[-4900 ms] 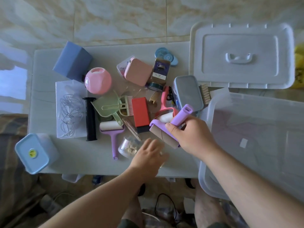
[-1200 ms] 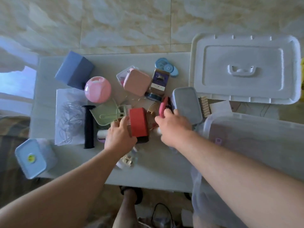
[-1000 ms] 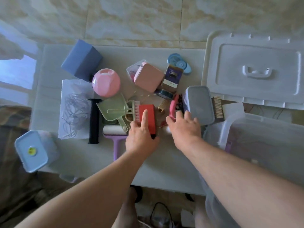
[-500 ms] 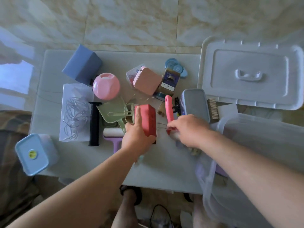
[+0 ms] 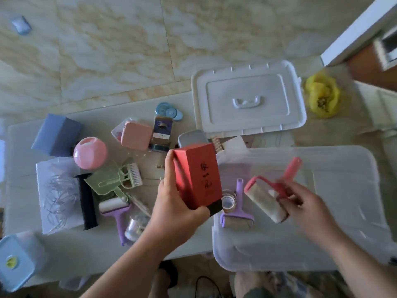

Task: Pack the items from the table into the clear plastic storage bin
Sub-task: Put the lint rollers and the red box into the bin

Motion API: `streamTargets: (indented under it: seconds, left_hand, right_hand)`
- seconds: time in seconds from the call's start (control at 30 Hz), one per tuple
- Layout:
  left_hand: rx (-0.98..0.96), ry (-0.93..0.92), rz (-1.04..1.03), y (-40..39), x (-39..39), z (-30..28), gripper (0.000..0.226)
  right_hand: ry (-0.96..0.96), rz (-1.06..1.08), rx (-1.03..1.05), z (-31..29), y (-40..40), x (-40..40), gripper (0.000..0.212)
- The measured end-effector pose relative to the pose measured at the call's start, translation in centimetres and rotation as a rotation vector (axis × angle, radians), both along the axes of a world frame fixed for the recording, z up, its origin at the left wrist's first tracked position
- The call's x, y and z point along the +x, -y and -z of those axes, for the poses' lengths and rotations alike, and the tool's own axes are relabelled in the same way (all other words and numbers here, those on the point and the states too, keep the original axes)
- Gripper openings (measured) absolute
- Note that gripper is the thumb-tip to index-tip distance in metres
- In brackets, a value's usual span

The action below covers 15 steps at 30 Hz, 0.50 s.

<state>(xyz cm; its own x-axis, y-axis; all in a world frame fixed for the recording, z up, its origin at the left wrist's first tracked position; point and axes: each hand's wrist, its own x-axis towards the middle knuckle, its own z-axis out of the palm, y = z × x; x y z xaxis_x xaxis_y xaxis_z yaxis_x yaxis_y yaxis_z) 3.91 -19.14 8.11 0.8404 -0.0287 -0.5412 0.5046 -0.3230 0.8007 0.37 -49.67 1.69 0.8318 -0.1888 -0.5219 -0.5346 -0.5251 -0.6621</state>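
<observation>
Overhead, the head view looks down on a pale table [image 5: 64, 250] strewn with small things and, at its right end, the clear plastic storage bin [image 5: 300, 250]. The left hand [image 5: 174, 209] holds a red box [image 5: 196, 176] lifted above the table's right part, thumb up its left edge and fingers [image 5: 202, 211] curled under the dark near end; black characters run down its face. The right hand [image 5: 309, 207] is over the bin, its fingers wrapped round the handle of a pink lint roller [image 5: 270, 196] whose pale roll points near and left. Inside the bin lie a purple lint roller [image 5: 236, 214] and, just beside it, a roll of clear tape [image 5: 228, 203]. The bin's white lid [image 5: 247, 97] lies flat beyond it, and a yellow bag [image 5: 322, 95] sits on the floor to the right of the lid. Left on the table are a blue box [image 5: 57, 134], a pink ball [image 5: 90, 153], a pink square case [image 5: 136, 136], a dark jar [image 5: 162, 134], blue discs [image 5: 168, 108], a green dustpan with brush [image 5: 116, 181], a black cylinder [image 5: 87, 203], a second purple roller [image 5: 115, 208], a clear bag of wire loops [image 5: 58, 194] and a grey case [image 5: 191, 136] partly hidden behind the red box. A light-blue lidded container [image 5: 16, 261] stands at the near left corner.
</observation>
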Motion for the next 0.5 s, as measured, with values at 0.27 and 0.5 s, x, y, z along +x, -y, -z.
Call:
streamTargets:
  seconds: [0.27,0.5]
  left_hand:
    - [0.008,-0.019,0.01,6.5,0.8,1.6,0.141]
    - [-0.053,-0.037,-0.055,6.9,1.7,3.9,0.144]
  right_hand:
    - [-0.303,0.879,0.468,11.5,-4.8,-2.1,0.004]
    - [-0.426,1.011,0.771,14.3,-9.1,3.0,0.021]
